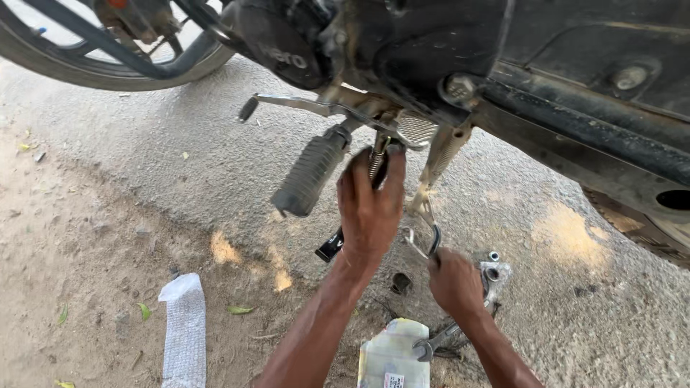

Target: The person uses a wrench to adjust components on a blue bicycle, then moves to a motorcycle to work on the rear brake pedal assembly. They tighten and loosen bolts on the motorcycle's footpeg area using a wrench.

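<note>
My left hand (370, 208) grips the side stand (338, 241) and its spring (375, 162), under the motorcycle's footpeg (310, 174). My right hand (454, 280) is closed on a metal hook tool (424, 237), just right. A wrench (435, 341) lies on the ground.

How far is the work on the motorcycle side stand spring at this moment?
Looks done: parts and a wrench lie ready on the ground.
In hand: the left hand grips the side stand at its spring; the right hand pulls a metal hook.
Left: whether the spring is seated cannot be told.
</note>
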